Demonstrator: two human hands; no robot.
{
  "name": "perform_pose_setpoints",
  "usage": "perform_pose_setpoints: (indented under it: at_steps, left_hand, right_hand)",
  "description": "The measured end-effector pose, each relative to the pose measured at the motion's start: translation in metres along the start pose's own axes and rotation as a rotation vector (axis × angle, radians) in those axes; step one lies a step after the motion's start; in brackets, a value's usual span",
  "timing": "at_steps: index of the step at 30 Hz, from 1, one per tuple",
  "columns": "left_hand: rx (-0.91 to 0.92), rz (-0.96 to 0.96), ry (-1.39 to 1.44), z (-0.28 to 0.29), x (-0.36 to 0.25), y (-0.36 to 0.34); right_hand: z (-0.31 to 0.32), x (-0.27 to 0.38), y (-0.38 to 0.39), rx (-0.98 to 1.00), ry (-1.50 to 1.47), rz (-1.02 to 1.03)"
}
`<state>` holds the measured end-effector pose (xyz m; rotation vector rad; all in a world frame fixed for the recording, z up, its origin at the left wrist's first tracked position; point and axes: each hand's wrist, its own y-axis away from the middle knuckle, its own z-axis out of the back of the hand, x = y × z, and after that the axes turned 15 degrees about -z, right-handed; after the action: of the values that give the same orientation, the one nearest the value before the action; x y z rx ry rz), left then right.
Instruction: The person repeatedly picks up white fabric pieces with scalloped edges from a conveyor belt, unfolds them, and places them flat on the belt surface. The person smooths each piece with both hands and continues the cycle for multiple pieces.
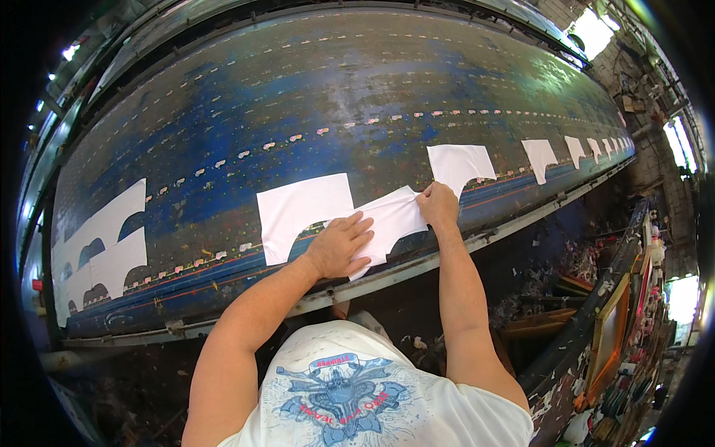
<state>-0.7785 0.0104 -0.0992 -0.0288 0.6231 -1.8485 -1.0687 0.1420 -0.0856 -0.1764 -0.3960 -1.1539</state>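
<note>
My left hand [339, 246] lies flat with fingers spread on a white fabric piece [391, 220] with a curved cutout, on the long stained blue-grey table [201, 97]. My right hand [438, 203] pinches that piece's upper right corner. Its left end meets another white piece [302, 201] lying beside it. A further white piece [458, 160] lies just beyond my right hand. Several smaller-looking pieces [538, 156] continue in a row toward the far right end, and overlapping white pieces [119, 257] lie at the table's left end.
A metal rail [514, 217] runs along the table's near edge. Below it at the right are wooden frames [607, 339], scraps and stacked clutter on a dark floor. More long rail-edged tables run beyond the far side. A brick wall with bright openings stands at the right.
</note>
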Motion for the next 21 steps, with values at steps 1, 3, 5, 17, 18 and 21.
perform_pose_setpoints:
  at_steps: [1,3,5,17,18,21]
  left_hand:
    - [-0.009,0.004,0.008,0.000,0.000,-0.001]
    - [-0.028,0.013,0.020,0.001,0.001,-0.002]
    - [-0.101,0.269,0.178,-0.007,0.005,-0.012]
    - [-0.193,0.424,0.695,0.108,0.007,-0.012]
    - [-0.196,0.429,0.644,0.121,0.004,0.008]
    - [-0.252,0.409,0.472,0.152,-0.007,0.055]
  right_hand:
    - [-0.001,-0.001,0.003,-0.042,-0.008,0.016]
    - [0.002,0.000,0.009,-0.043,-0.105,0.079]
    - [0.009,0.005,0.015,0.039,-0.282,0.175]
    - [0.156,0.074,0.062,0.475,-1.480,0.707]
    - [0.160,0.079,0.067,0.492,-1.501,0.753]
    - [0.163,0.091,0.083,0.569,-1.564,0.845]
